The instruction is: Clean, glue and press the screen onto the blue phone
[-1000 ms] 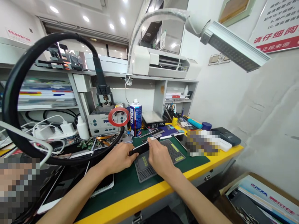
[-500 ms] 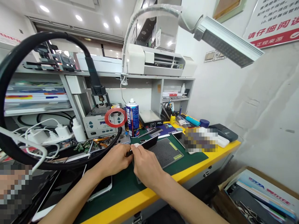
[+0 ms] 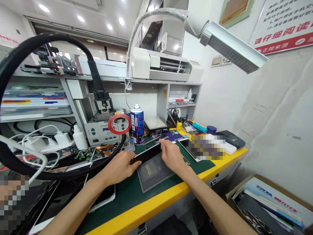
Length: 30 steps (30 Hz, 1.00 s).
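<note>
A slim phone (image 3: 148,154) with a dark face is tilted up on its long edge above a grey perforated mat (image 3: 161,171). My left hand (image 3: 121,165) pinches its left end, thumb along the lower side. At the opposite end, my right hand (image 3: 172,155) is closed, thumb and fingers pressed together on the upper right corner. A small pale bit shows at those fingertips, too small to name. Beyond the phone lie tweezers (image 3: 153,139), and a white-framed phone (image 3: 190,148) lies to the right of my right hand.
A blue spray can (image 3: 137,125) and a red tape roll (image 3: 119,124) stand behind my hands. A black hose (image 3: 66,37) loops at the left. The lamp (image 3: 234,45) hangs overhead. The yellow table edge (image 3: 146,212) runs in front, with a carton of papers (image 3: 271,199) lower right.
My right hand has moved right, from beside my left hand to the phone's far end. More of the phone and mat now shows. My left hand stays at the left end.
</note>
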Each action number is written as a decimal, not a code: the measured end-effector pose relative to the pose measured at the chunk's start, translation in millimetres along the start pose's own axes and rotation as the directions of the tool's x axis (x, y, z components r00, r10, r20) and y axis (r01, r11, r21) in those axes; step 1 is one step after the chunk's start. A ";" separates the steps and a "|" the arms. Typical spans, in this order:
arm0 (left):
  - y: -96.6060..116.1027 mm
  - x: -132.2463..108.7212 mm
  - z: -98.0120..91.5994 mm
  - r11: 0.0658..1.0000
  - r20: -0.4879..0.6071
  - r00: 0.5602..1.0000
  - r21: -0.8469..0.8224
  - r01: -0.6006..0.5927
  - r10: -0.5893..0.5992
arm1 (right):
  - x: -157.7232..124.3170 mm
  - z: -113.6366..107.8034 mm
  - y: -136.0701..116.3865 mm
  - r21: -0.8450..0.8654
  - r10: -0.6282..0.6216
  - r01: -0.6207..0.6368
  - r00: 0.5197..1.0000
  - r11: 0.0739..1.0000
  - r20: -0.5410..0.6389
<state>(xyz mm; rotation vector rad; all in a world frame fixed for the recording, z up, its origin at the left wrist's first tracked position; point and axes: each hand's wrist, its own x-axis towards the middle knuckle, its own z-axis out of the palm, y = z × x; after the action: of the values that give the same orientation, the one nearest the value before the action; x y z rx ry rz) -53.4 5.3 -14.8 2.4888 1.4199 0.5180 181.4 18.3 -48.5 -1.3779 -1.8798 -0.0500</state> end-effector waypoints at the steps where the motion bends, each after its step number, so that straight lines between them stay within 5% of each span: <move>1: 0.3 0.0 -0.1 1.000 0.002 1.000 0.000 0.000 0.000 | 0.9 0.5 -0.4 0.023 0.020 -0.020 1.000 1.000 -0.003; 8: -0.2 -0.6 -0.8 1.000 0.008 1.000 0.005 0.005 -0.005 | 4.1 4.2 8.4 0.190 0.217 -0.236 0.969 0.953 0.117; 15: -1.4 -0.1 -0.8 1.000 0.014 1.000 0.007 0.012 -0.012 | 10.0 4.5 29.5 0.294 0.268 -0.430 0.846 0.854 0.460; 21: 2.8 0.1 -4.7 0.997 0.053 0.996 -0.040 0.072 -0.070 | 22.2 -5.9 27.6 0.309 0.270 -0.530 0.753 0.790 0.600; 27: 2.6 1.0 -3.8 0.986 0.041 0.992 -0.113 0.120 -0.116 | 19.6 -6.4 28.7 0.425 0.269 -0.578 0.760 0.696 0.592; 30: -1.5 2.6 -1.5 0.938 0.010 0.991 -0.324 0.127 -0.130 | 17.8 -6.9 34.3 0.498 0.254 -0.593 0.766 0.632 0.590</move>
<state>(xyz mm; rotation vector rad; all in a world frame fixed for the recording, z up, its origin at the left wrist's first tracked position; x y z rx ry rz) -54.0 8.3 -13.5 2.1232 1.3639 0.6790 211.7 43.2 -46.6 -1.3362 -1.5836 1.2132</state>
